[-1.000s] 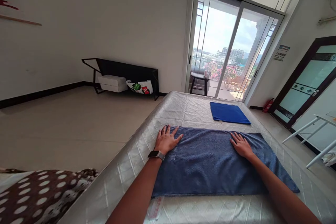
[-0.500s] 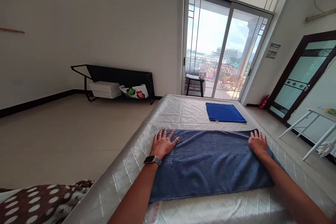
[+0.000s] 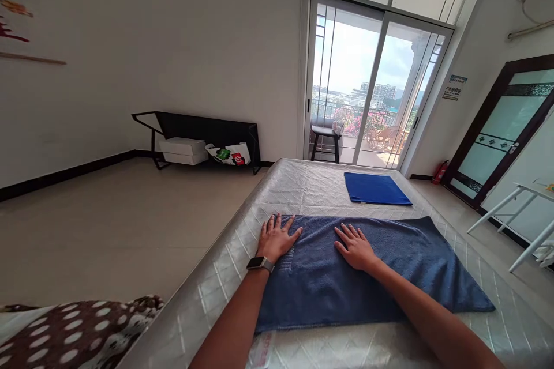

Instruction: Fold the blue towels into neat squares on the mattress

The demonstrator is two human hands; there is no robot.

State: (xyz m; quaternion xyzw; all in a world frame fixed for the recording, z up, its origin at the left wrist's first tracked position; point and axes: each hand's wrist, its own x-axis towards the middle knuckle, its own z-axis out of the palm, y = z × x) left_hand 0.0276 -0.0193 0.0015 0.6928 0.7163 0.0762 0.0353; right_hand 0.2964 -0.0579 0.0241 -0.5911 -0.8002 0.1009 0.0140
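A dark blue towel (image 3: 329, 294) lies spread across the mattress (image 3: 303, 184), with slight wrinkles toward its right side. My left hand (image 3: 278, 237), with a watch on the wrist, rests flat on the towel's far left corner, fingers spread. Near the middle of the towel's far half, my right hand (image 3: 355, 247) lies palm down with its fingers apart. Neither hand grips the cloth. Beyond the towel, a brighter blue folded cloth (image 3: 377, 188) lies flat near the far end of the mattress.
A brown polka-dot blanket (image 3: 78, 331) is at the lower left. Against the wall, a black rack (image 3: 203, 127) holds white boxes (image 3: 182, 151) and a printed bag (image 3: 229, 154). Sliding glass doors (image 3: 372, 86) stand beyond the mattress. A white-legged table (image 3: 526, 202) is at right.
My right hand has let go of the towel's far right corner and moved left to its middle, now flat. My left hand stays on the left corner. The view has shifted slightly.
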